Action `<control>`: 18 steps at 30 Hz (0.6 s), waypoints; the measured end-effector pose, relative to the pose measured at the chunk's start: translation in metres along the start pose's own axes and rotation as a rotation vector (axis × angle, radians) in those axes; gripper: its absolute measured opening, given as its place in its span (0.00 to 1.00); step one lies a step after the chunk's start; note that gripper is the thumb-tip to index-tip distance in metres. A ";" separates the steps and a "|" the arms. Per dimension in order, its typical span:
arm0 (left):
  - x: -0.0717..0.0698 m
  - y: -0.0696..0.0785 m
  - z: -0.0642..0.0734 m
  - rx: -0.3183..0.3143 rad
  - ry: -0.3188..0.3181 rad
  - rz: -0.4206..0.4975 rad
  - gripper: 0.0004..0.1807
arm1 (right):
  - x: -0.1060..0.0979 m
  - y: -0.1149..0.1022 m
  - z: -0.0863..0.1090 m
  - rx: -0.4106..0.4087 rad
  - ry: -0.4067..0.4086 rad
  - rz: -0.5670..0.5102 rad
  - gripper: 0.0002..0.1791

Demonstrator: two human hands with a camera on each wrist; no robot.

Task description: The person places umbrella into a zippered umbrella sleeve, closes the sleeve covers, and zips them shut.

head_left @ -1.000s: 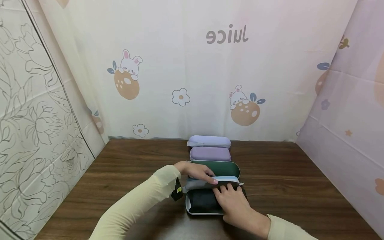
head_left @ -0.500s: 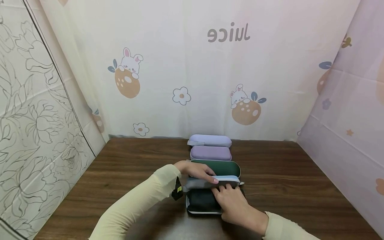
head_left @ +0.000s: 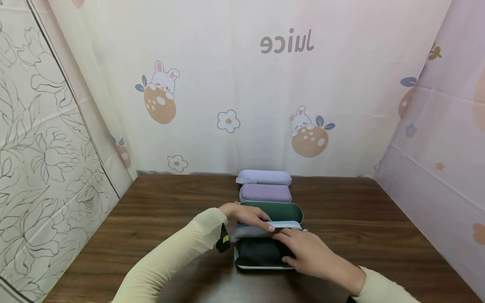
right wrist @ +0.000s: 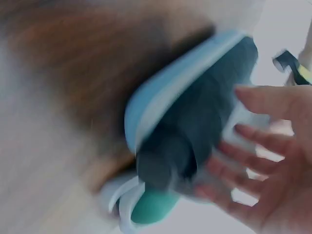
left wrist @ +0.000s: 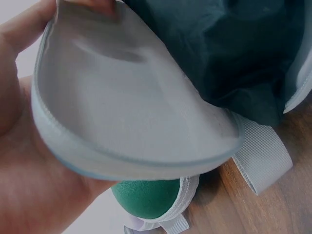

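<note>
A light blue hard-shell case lies with its lid raised, nearest me in the row. Inside it sits a dark, glossy folded-fabric bundle, resembling a folded umbrella; a rounded dark end shows in the right wrist view. My left hand grips the lid from the far side, fingertips over its rim, its grey lining facing me. My right hand is over the bundle's right end, fingers spread and loosely bent. In the right wrist view, those fingers are right beside the bundle.
Behind the open case stand a green case, a purple case and a lavender case, lined up toward the back. A grey strap loops from the open case. A patterned curtain hangs behind the wooden table.
My right hand has shifted right and lifted its fingers from the lid-side edge, with the thumb now nearer the bundle's front. My left hand stays on the lid.
</note>
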State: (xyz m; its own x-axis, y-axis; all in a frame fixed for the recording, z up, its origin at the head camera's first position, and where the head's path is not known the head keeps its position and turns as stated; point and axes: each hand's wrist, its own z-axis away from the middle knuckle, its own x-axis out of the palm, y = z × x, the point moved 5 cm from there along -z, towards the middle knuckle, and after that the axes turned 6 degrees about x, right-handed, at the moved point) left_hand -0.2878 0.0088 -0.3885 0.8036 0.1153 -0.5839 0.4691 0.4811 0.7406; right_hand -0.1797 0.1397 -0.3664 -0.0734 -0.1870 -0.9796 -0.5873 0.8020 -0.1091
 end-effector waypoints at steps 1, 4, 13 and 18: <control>0.000 0.001 0.000 0.005 0.000 -0.003 0.27 | -0.007 0.003 0.002 -0.005 0.049 -0.027 0.19; 0.000 0.002 0.001 0.013 -0.001 -0.003 0.27 | -0.027 0.019 0.005 0.026 0.210 -0.109 0.09; 0.003 0.005 0.004 0.008 -0.016 -0.008 0.28 | -0.006 0.067 -0.016 0.055 -0.118 -0.611 0.22; 0.005 0.006 0.005 0.005 -0.006 -0.021 0.29 | 0.006 0.075 -0.019 0.049 -0.273 -0.712 0.23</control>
State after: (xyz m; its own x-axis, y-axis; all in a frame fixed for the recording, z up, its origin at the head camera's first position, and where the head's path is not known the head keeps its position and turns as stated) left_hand -0.2795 0.0083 -0.3852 0.7959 0.1000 -0.5971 0.4876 0.4786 0.7302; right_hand -0.2393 0.1878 -0.3776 0.5149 -0.5269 -0.6762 -0.3813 0.5657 -0.7311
